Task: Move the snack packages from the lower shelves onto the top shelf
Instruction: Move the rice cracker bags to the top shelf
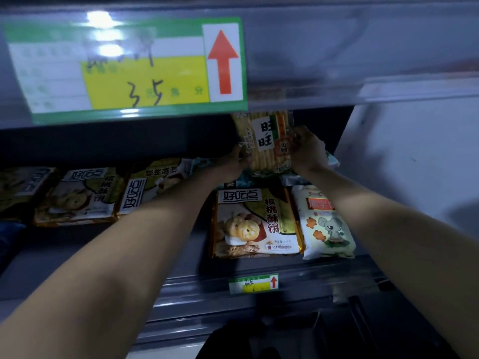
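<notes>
A clear pack of yellow rice crackers [264, 141] with a white label stands upright at the back of the middle shelf, its top hidden behind the upper shelf's edge. My left hand [234, 161] grips its left side and my right hand [308, 149] grips its right side. In front of it lie a walnut-cookie package [255, 224] and a white package with a grey koala [324, 224]. More cookie packages [77, 198] lie in a row to the left on the same shelf.
The upper shelf's clear front rail [363, 89] carries a large green and yellow price tag [129, 68] with a red arrow. A small price tag [254, 283] sits on the middle shelf's front edge. A pale wall [427, 156] stands at the right.
</notes>
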`<state>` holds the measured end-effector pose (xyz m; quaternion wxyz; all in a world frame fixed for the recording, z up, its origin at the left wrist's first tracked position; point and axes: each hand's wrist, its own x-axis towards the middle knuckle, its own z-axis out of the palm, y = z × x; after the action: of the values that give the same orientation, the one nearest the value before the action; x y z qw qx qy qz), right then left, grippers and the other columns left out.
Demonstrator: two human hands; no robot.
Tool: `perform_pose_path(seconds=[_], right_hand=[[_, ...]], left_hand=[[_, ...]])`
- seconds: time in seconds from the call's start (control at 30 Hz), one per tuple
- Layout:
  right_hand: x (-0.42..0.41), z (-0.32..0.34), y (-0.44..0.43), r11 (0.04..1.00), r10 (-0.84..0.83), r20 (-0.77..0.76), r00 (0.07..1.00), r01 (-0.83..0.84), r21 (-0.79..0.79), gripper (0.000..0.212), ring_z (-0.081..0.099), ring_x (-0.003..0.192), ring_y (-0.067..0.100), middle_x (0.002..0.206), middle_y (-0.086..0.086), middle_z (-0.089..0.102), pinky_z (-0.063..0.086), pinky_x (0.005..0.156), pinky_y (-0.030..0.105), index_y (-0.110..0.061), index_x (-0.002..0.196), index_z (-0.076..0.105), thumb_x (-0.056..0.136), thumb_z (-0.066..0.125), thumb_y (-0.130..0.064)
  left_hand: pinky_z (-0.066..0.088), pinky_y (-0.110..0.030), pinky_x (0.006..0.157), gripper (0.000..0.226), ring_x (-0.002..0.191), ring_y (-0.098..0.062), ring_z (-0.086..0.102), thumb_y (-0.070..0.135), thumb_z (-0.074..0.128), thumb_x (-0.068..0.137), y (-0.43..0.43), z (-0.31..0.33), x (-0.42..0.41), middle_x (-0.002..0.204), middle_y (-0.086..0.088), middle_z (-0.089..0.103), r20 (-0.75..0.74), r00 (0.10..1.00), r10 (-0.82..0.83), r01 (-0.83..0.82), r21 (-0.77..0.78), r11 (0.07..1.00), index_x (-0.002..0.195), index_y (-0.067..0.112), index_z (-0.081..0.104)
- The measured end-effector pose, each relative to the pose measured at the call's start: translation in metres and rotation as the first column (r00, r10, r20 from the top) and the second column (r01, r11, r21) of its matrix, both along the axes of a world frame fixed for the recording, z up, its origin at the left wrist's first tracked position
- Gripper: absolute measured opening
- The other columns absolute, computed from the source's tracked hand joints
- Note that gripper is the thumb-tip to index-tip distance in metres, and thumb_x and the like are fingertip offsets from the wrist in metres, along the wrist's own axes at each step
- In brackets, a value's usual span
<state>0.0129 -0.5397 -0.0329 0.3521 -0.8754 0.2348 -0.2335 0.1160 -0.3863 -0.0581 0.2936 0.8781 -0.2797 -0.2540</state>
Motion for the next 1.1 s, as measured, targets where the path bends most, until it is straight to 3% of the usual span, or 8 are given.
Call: perform_pose_path(seconds=[0.1, 0.17, 0.23, 0.43, 0.63, 0.87, 1.0, 1.1], right_hand=[[0.013, -0.001, 0.021, 0.998, 0.058, -0.005, 0.998, -0.058, 0.010, 0.026, 0.058, 0.093, 0.023, 0.110, 0.013, 0.064, 0.042, 0.070, 0.029, -0.011, 0.116, 0.058, 0.094, 0.045, -0.014], [0.020, -0.003, 0.031, 0.995, 0.092, -0.026, 0.995, -0.092, 0.035, 0.026, 0.053, 0.087, 0.017, 0.109, 0.011, 0.064, 0.039, 0.069, 0.026, -0.011, 0.116, 0.057, 0.095, 0.043, -0.015], [0.025, -0.003, 0.036, 0.990, 0.116, -0.044, 0.992, -0.112, 0.082, 0.025, 0.054, 0.088, 0.018, 0.106, 0.010, 0.062, 0.043, 0.072, 0.028, -0.011, 0.115, 0.056, 0.094, 0.043, -0.015], [0.040, -0.002, 0.025, 0.990, 0.035, 0.000, 0.999, -0.035, 0.135, 0.023, 0.048, 0.082, 0.014, 0.098, 0.002, 0.056, 0.035, 0.066, 0.023, -0.008, 0.112, 0.053, 0.093, 0.045, -0.016], [0.048, -0.020, 0.007, 0.980, 0.003, -0.086, 0.996, 0.014, 0.198, 0.024, 0.053, 0.086, 0.020, 0.101, 0.008, 0.060, 0.036, 0.062, 0.024, -0.007, 0.114, 0.054, 0.091, 0.051, -0.014], [0.061, -0.026, 0.011, 0.965, 0.072, -0.144, 0.987, -0.032, 0.258, 0.016, 0.050, 0.075, 0.019, 0.085, 0.006, 0.053, 0.037, 0.060, 0.026, -0.008, 0.103, 0.054, 0.091, 0.045, -0.009], [0.057, -0.027, 0.010, 0.966, 0.074, -0.178, 0.981, -0.027, 0.256, 0.021, 0.055, 0.084, 0.022, 0.090, 0.011, 0.058, 0.039, 0.069, 0.028, -0.004, 0.104, 0.062, 0.091, 0.049, -0.014], [0.057, -0.025, 0.011, 0.963, 0.114, -0.219, 0.969, -0.054, 0.263, 0.024, 0.060, 0.092, 0.025, 0.099, 0.011, 0.063, 0.043, 0.072, 0.027, -0.007, 0.109, 0.064, 0.092, 0.050, -0.016]], left_hand=[[0.035, -0.030, 0.085, 0.066, 0.124, -0.030, 0.043, 0.048, 0.027, 0.098, 0.028, 0.003, 0.006, 0.151, -0.012, 0.030, 0.058, 0.997, 0.051, -0.053, 0.038, 0.998, 0.150, 0.018, -0.001], [0.034, -0.029, 0.082, 0.065, 0.120, -0.029, 0.046, 0.047, 0.028, 0.098, 0.043, 0.005, 0.008, 0.143, -0.010, 0.040, 0.075, 0.994, 0.074, -0.077, 0.037, 0.996, 0.150, 0.016, 0.002], [0.037, -0.031, 0.084, 0.061, 0.113, -0.026, 0.048, 0.045, 0.030, 0.099, 0.049, 0.009, 0.007, 0.130, -0.003, 0.049, 0.096, 0.990, 0.102, -0.104, 0.006, 0.995, 0.149, 0.015, 0.010], [0.042, -0.033, 0.094, 0.050, 0.123, -0.029, 0.047, 0.032, 0.039, 0.099, 0.029, 0.016, 0.012, 0.144, -0.011, 0.042, 0.159, 0.960, 0.229, -0.192, -0.215, 0.957, 0.145, 0.014, 0.029], [0.040, -0.027, 0.099, 0.050, 0.126, -0.026, 0.046, 0.027, 0.050, 0.096, 0.008, -0.001, 0.014, 0.143, -0.011, 0.045, 0.014, 0.961, 0.277, -0.259, -0.308, 0.915, 0.142, 0.013, 0.038], [0.037, -0.031, 0.097, 0.049, 0.128, -0.031, 0.043, 0.034, 0.031, 0.101, 0.017, -0.008, 0.029, 0.147, -0.014, 0.038, 0.080, 0.982, 0.169, -0.159, -0.118, 0.980, 0.147, 0.019, 0.023], [0.039, -0.024, 0.089, 0.047, 0.125, -0.027, 0.046, 0.034, 0.038, 0.099, 0.021, -0.008, 0.027, 0.145, -0.011, 0.041, 0.093, 0.981, 0.173, -0.162, -0.112, 0.980, 0.144, 0.018, 0.034], [0.039, -0.022, 0.078, 0.043, 0.112, -0.026, 0.055, 0.035, 0.047, 0.096, 0.024, -0.010, 0.030, 0.129, -0.015, 0.056, 0.118, 0.970, 0.212, -0.207, -0.055, 0.977, 0.128, 0.008, 0.054]])
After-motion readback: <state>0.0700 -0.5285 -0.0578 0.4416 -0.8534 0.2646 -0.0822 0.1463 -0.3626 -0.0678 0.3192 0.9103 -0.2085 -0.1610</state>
